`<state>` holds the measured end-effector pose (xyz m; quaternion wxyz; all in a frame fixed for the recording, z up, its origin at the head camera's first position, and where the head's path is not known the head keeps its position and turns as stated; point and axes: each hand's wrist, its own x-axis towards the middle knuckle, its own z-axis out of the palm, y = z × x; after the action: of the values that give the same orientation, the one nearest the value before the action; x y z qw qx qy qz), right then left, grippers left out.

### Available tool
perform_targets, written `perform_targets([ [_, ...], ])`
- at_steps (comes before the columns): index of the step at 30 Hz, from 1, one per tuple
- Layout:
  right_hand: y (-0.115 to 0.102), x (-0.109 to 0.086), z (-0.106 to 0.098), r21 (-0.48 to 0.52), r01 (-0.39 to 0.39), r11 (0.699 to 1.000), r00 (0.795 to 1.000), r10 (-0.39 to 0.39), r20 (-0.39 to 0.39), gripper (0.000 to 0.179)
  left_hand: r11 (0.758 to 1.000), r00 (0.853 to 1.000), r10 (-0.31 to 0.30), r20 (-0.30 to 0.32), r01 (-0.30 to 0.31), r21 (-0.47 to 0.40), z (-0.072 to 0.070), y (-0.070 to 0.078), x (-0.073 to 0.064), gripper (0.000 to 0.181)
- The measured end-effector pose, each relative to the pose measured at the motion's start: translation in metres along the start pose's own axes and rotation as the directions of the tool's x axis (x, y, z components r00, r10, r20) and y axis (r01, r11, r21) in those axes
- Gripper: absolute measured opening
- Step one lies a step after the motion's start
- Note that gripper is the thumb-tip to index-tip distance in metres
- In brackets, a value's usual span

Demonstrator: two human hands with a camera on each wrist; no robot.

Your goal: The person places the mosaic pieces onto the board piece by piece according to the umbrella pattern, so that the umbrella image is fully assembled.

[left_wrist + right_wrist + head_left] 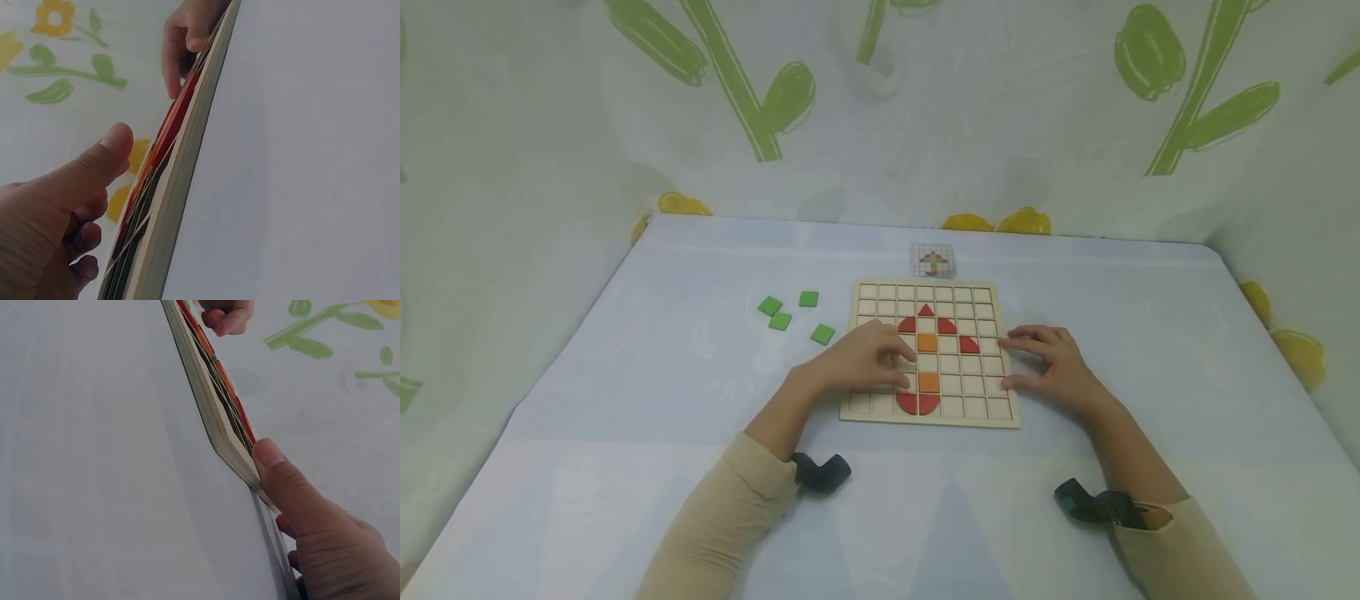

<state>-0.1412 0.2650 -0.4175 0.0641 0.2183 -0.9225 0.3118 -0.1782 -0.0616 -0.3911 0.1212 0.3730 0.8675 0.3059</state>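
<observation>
A wooden grid board [951, 364] lies flat on the table. In its cells sit a red triangle [926, 310], several red quarter-circle tiles [969, 344] and two orange square tiles [928, 382] in one column. My left hand [865, 357] hovers over the board's left half, hiding some cells. Its thumb [94, 165] stands apart from the loosely bent fingers, and nothing shows between them. At the board's right edge is my right hand [1054, 371], fingers spread and thumb [287, 478] touching the rim in the right wrist view.
Several green square tiles [808, 299] lie on the table left of the board. Behind the board is a small pattern card [933, 261] showing a gridded figure. A patterned cloth [925, 125] with leaves surrounds the white table [715, 333].
</observation>
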Motion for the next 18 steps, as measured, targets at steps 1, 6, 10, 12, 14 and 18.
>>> perform_targets([
  [1, 0.0, 0.0, 0.0, 0.002, 0.005, 1.0, 1.0, -0.005, -0.001, 0.057, 1.0, 1.0, 0.0, -0.008, 0.0, -0.008, -0.001, -0.001, -0.001, 0.031],
  [6, 0.001, 0.0, 0.0, 0.003, 0.009, 1.0, 1.0, -0.009, -0.001, 0.057, 0.998, 0.999, -0.018, -0.036, 0.016, -0.064, -0.008, -0.01, -0.007, 0.031],
  [10, 0.002, 0.0, 0.0, -0.004, 0.004, 1.0, 1.0, -0.004, 0.003, 0.057, 0.995, 0.997, -0.047, -0.064, 0.041, -0.089, -0.014, -0.016, -0.012, 0.032],
  [12, 0.002, 0.001, 0.0, -0.008, 0.0, 1.0, 1.0, 0.0, 0.005, 0.058, 0.993, 0.994, -0.081, -0.074, 0.074, -0.096, -0.016, -0.02, -0.015, 0.033],
  [14, 0.002, 0.001, 0.0, -0.009, -0.006, 1.0, 1.0, 0.006, 0.007, 0.058, 0.99, 0.991, -0.113, -0.077, 0.105, -0.096, -0.018, -0.024, -0.018, 0.033],
  [18, 0.001, 0.0, 0.0, 0.002, -0.009, 1.0, 1.0, 0.009, 0.01, 0.058, 0.983, 0.981, -0.167, -0.094, 0.157, -0.097, -0.024, -0.029, -0.025, 0.034],
])
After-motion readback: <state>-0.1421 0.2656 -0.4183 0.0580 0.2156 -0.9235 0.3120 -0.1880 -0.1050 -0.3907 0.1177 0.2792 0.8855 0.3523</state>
